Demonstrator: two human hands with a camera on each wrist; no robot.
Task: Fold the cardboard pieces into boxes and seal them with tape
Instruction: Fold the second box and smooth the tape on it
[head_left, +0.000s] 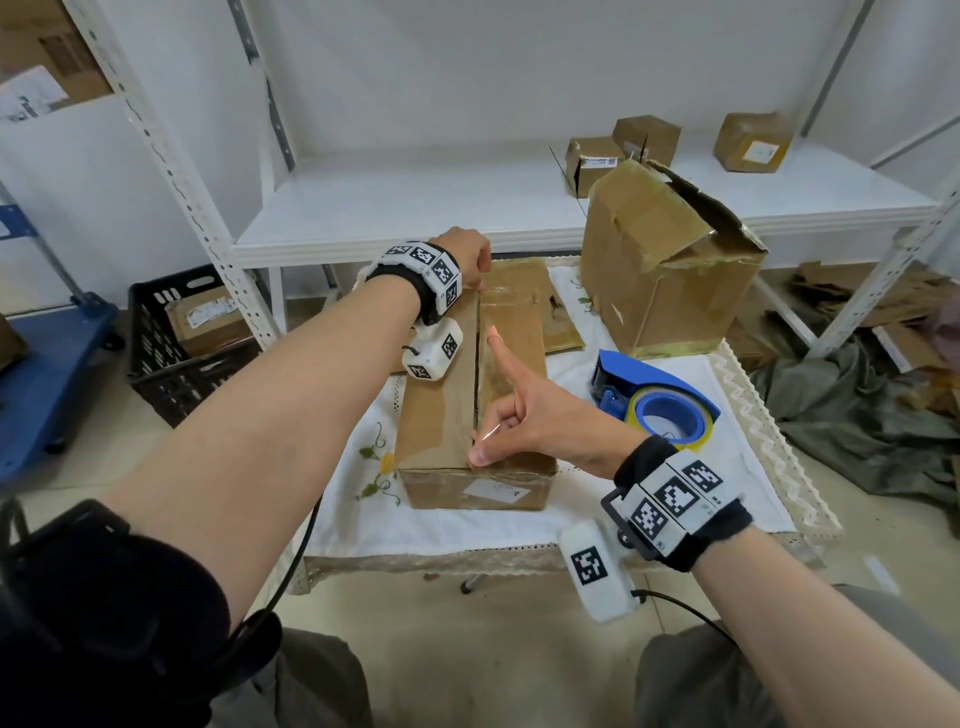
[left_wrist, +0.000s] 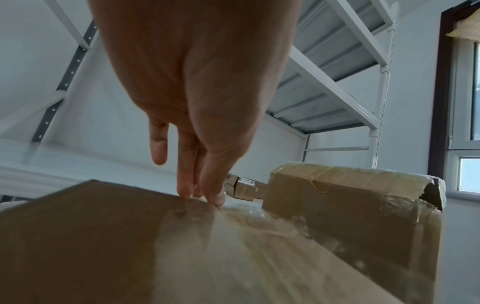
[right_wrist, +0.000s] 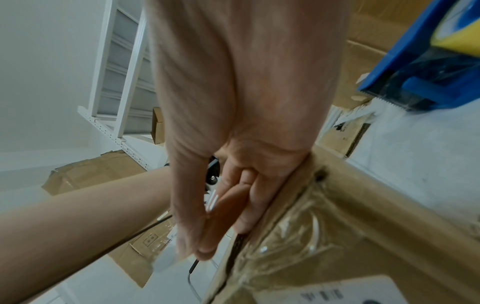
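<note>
A brown cardboard box (head_left: 441, 415) lies lengthwise on the white cloth-covered table (head_left: 727, 467), flaps closed, with a dark seam down its top. Glossy clear tape (head_left: 506, 304) covers the far end of the seam. My left hand (head_left: 467, 260) is at that far edge; in the left wrist view its straight fingertips (left_wrist: 185, 191) press the tape (left_wrist: 246, 226) onto the box top (left_wrist: 103, 236). My right hand (head_left: 519, 415) is at the near edge, index finger pointing away. Thumb and middle finger (right_wrist: 207, 232) pinch a shiny tape strip just above the box (right_wrist: 337, 236).
A blue tape dispenser (head_left: 660, 395) with a yellowish roll sits right of the box. Behind it stands a large, torn open box (head_left: 665, 270), with flat cardboard (head_left: 556, 312) beside it. The white shelf (head_left: 415, 208) holds small boxes (head_left: 644, 137). A black crate (head_left: 166, 332) sits at the left.
</note>
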